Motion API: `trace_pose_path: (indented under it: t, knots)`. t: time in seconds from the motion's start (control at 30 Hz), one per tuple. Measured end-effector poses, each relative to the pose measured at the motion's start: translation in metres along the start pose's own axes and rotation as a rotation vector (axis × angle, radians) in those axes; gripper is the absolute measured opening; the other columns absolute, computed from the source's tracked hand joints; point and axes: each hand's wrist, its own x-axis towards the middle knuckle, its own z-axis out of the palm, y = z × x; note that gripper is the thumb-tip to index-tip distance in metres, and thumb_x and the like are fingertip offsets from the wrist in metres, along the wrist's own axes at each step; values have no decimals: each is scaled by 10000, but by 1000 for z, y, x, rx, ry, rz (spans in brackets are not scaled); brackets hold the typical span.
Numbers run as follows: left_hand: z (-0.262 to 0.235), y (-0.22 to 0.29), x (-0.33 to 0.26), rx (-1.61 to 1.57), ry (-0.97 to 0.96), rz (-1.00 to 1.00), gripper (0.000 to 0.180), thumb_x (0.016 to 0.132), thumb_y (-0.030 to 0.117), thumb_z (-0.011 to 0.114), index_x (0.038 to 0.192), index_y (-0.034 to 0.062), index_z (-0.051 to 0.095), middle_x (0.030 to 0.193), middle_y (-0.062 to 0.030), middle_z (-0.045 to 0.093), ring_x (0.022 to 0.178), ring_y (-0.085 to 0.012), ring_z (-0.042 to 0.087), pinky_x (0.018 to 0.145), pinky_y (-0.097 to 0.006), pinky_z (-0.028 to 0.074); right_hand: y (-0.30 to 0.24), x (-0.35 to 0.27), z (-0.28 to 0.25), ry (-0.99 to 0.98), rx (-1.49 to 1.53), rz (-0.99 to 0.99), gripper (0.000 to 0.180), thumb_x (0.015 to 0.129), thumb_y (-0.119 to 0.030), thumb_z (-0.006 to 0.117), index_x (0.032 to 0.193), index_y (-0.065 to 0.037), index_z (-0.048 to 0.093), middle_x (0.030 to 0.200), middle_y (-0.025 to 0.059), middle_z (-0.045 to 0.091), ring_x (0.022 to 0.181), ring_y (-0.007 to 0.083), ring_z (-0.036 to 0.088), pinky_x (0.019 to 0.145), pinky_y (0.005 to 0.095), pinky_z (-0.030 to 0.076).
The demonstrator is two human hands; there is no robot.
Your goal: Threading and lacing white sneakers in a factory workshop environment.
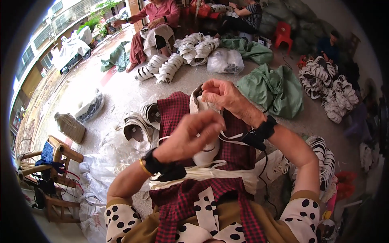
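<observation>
Left hand (190, 135) is pinching a white lace (233, 139) just above the white shoe (204, 152) on the lap; right hand (225, 97) is gripping the shoe's top edge, fingers curled shut.

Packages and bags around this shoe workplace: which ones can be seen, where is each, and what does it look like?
Green sack: on the floor beyond the right hand, crumpled, open-topped.
Second green sack: farther back by a seated person, flattened.
Clear plastic bag: beside that sack, bulging, whitish.
Clear bag: on the floor at left, holding dark things.
No signs or screens show.
</observation>
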Motion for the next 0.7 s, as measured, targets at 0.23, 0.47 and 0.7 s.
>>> trace_pose_path:
  t: [0.23, 0.47, 0.7]
  knots:
    - [-31, -12, 25, 122, 18, -331, 304, 1051, 280, 524, 1172, 5, 570, 672, 30, 559, 547, -30, 475, 484, -198, 371, 8, -9, 0, 30, -54, -238, 188, 939, -134, 689, 1070, -35, 597, 949, 1, 662, 838, 65, 625, 751, 238, 512]
    - [-37, -36, 32, -90, 152, -250, 373, 1074, 326, 466, 1097, -9, 629, 680, 17, 549, 534, -36, 467, 488, -198, 390, -5, -34, -13, 203, -222, -97, 163, 885, -73, 655, 1033, -6, 662, 893, 14, 674, 767, 75, 611, 704, 249, 501]
    - [-30, -41, 41, -310, 262, -349, 368, 1084, 284, 429, 1201, -25, 592, 779, -34, 639, 573, -70, 560, 524, -194, 459, 22, -61, 10, 18, -582, -247, 179, 874, -96, 671, 1036, -20, 673, 793, 53, 662, 687, 113, 599, 650, 283, 500]
